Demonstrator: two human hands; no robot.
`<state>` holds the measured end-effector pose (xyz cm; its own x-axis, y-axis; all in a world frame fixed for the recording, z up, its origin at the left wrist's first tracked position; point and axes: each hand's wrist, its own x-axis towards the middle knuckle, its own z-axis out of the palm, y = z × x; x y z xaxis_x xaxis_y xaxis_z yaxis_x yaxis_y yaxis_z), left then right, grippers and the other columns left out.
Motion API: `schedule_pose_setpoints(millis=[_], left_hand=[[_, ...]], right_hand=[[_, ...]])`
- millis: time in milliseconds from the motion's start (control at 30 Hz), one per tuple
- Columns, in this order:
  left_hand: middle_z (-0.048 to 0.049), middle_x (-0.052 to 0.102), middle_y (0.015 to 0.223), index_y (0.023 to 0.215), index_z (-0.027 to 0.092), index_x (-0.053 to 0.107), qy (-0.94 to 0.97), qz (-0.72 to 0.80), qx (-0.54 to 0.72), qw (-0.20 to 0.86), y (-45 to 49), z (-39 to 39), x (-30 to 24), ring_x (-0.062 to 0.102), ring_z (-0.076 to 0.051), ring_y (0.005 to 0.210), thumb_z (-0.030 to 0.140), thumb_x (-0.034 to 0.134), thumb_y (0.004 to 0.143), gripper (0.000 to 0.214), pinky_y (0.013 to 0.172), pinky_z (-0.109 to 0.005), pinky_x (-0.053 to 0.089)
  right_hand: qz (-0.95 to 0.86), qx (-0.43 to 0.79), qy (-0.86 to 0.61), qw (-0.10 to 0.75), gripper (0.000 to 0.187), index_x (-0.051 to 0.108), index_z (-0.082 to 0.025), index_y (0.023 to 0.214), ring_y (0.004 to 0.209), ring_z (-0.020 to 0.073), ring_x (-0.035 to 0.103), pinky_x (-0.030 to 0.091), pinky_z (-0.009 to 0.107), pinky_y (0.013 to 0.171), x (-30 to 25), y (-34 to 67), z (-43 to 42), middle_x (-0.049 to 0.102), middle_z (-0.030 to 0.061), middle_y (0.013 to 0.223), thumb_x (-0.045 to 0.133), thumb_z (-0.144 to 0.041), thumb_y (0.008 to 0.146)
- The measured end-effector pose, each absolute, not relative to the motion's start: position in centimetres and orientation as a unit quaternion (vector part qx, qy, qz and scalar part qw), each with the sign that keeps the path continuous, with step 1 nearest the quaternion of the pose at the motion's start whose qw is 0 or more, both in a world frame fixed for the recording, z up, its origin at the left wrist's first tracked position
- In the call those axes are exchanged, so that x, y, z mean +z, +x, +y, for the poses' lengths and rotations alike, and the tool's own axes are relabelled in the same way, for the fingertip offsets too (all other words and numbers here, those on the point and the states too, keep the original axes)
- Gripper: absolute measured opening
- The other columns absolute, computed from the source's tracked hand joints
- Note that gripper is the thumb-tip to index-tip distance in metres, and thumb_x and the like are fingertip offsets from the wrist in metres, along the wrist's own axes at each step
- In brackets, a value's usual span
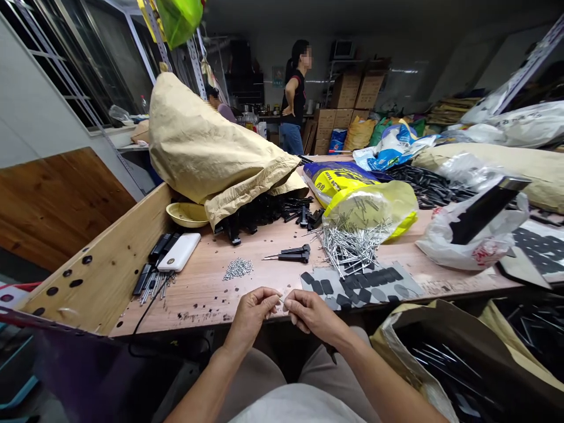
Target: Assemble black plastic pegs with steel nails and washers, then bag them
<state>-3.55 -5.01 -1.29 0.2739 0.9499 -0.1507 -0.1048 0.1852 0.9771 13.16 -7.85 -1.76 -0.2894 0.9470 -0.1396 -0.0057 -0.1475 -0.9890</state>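
Close to the table's front edge, my left hand [258, 308] and my right hand [311, 311] nearly meet, thumbs and fingertips pinched. Between the fingertips shows a short stretch of a thin metal piece [282, 300]; most of it is hidden. Beyond my hands lie black plastic parts with metal rods sticking out [291, 254]. A heap of small metal nuts [238, 268] is to their left. Loose metal rods [348, 249] spill from a yellow plastic bag [374, 202] on the right. Black pads cover part of a grey sheet [324, 276] beside my right hand.
A paper sack [211, 141] spills black plastic parts [251, 220]. At left are a yellow bowl [187, 215], a white power bank [180, 252] with a cable and a wooden side board [106, 276]. An open sack [414, 341] stands at lower right. A person [296, 97] stands behind.
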Motion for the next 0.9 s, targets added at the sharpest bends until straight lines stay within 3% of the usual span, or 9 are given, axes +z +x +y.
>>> schedule_pose_setpoints(millis=[100,167,333,500,567,733,900], left_hand=[[-0.0001,0.062,0.063,0.078,0.015,0.074,0.478,0.427,0.414,0.646,-3.5,-5.1,-1.6,0.05,-0.01,0.056,0.032,0.076,0.069,0.019,0.054,-0.021,0.038],[0.0002,0.061,0.063,0.079,0.015,0.074,0.478,0.424,0.417,0.646,-3.5,-5.1,-1.8,0.048,-0.009,0.055,0.032,0.076,0.069,0.02,0.053,-0.021,0.037],[0.0008,0.061,0.06,0.074,0.015,0.072,0.464,0.431,0.416,0.652,-3.3,-5.0,-1.8,0.048,-0.008,0.054,0.036,0.075,0.071,0.022,0.053,-0.02,0.036],[0.0002,0.064,0.064,0.071,0.015,0.068,0.434,0.439,0.428,0.66,-2.8,-5.0,-1.4,0.049,-0.008,0.053,0.037,0.077,0.069,0.023,0.05,-0.02,0.034],[0.0007,0.063,0.063,0.072,0.015,0.069,0.435,0.434,0.439,0.656,-2.7,-5.0,-1.4,0.049,-0.008,0.054,0.035,0.077,0.069,0.022,0.051,-0.019,0.035],[0.0009,0.063,0.062,0.08,0.016,0.074,0.439,0.408,0.451,0.662,-2.9,-5.0,-1.5,0.051,-0.009,0.057,0.031,0.078,0.067,0.02,0.056,-0.02,0.039],[0.0002,0.062,0.062,0.084,0.015,0.075,0.413,0.391,0.438,0.697,-2.9,-5.0,-1.3,0.049,-0.008,0.058,0.036,0.078,0.068,0.027,0.057,-0.019,0.039]], right_hand=[[-0.468,0.68,-0.413,0.384,0.045,0.049,-0.019,0.072,0.037,0.0048,0.035,0.027,0.019,0.039,-2.3,13.3,-7.8,0.05,-0.0071,0.056,0.062,-0.062,0.077],[-0.476,0.663,-0.422,0.394,0.045,0.049,-0.019,0.073,0.037,0.005,0.034,0.026,0.02,0.038,-2.6,13.2,-7.9,0.05,-0.0072,0.056,0.06,-0.063,0.078],[-0.618,0.44,-0.503,0.414,0.032,0.053,-0.02,0.076,0.046,0.0084,0.043,0.033,0.021,0.049,-2.5,12.9,-8.5,0.052,-0.0048,0.057,0.046,-0.046,0.093],[-0.694,0.278,-0.521,0.413,0.023,0.057,-0.021,0.081,0.059,0.0118,0.048,0.036,0.023,0.06,-1.8,12.9,-8.7,0.054,-0.0015,0.064,0.043,-0.033,0.094],[-0.675,0.318,-0.514,0.422,0.025,0.056,-0.02,0.079,0.055,0.0111,0.046,0.036,0.023,0.057,-1.7,12.9,-8.5,0.053,-0.002,0.062,0.044,-0.036,0.094],[-0.534,0.586,-0.449,0.412,0.038,0.051,-0.02,0.076,0.035,0.0062,0.033,0.023,0.021,0.037,-2.1,12.8,-7.8,0.047,-0.0065,0.053,0.049,-0.056,0.088],[-0.535,0.552,-0.457,0.447,0.038,0.05,-0.019,0.072,0.037,0.0055,0.035,0.025,0.02,0.039,-2.6,12.6,-7.9,0.049,-0.0061,0.054,0.05,-0.053,0.089]])
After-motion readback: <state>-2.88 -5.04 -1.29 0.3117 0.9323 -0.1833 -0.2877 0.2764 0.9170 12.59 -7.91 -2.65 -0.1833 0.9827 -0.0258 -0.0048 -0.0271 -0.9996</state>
